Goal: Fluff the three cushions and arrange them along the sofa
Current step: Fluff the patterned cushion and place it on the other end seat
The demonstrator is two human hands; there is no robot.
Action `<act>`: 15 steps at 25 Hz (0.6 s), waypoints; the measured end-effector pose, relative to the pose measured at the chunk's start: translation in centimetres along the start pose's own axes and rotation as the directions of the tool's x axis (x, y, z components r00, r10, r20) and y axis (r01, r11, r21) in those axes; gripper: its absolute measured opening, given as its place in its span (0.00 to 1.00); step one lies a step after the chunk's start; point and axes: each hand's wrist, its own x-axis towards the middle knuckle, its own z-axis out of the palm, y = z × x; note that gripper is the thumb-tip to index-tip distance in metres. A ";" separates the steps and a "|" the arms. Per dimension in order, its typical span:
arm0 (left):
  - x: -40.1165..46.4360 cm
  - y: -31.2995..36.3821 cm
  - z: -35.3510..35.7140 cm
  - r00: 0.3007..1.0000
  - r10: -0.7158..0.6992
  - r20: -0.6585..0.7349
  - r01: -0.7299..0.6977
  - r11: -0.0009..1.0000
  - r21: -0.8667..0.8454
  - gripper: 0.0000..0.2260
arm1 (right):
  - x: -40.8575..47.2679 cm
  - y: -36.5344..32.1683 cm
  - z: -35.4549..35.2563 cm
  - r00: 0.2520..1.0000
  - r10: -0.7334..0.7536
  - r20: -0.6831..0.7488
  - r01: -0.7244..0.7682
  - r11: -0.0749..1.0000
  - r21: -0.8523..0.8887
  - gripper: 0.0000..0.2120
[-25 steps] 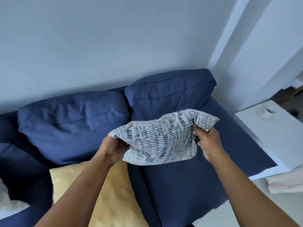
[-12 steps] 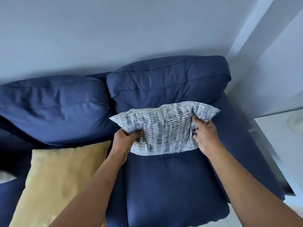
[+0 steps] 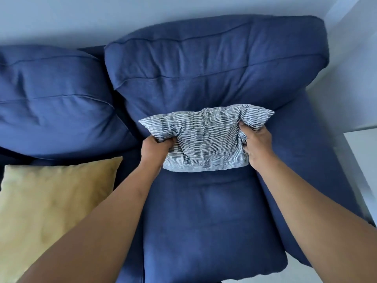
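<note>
A grey-and-white striped cushion (image 3: 206,137) stands on the right seat of the blue sofa (image 3: 206,217), leaning against the right back cushion (image 3: 214,64). My left hand (image 3: 155,148) grips its left side and my right hand (image 3: 256,142) grips its right side, squeezing the fabric inward. A yellow cushion (image 3: 49,207) lies flat on the left seat, partly behind my left forearm. No third cushion is in view.
The left back cushion (image 3: 51,103) of the sofa fills the upper left. A white side table (image 3: 363,152) stands just beyond the sofa's right arm. A pale wall (image 3: 81,17) runs behind the sofa.
The striped cushion has gone from held in the air to resting on the right seat against the back cushion. My view has shifted right and closer to the sofa.
</note>
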 end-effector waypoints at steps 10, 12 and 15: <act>6.5 -0.4 4.0 0.999 -0.042 -0.024 0.042 0.999 0.001 0.12 | 7.8 2.1 2.1 0.999 -0.027 -0.019 0.023 0.980 -0.199 0.22; 6.5 0.5 4.0 0.999 -0.029 -0.016 0.030 0.999 0.036 0.14 | 7.8 1.9 2.0 0.999 -0.049 0.011 0.050 0.947 -0.318 0.25; 5.0 1.1 3.4 1.000 -0.005 -0.017 0.008 0.992 0.124 0.14 | 6.0 1.6 2.0 0.992 -0.040 0.123 0.090 0.894 -0.440 0.33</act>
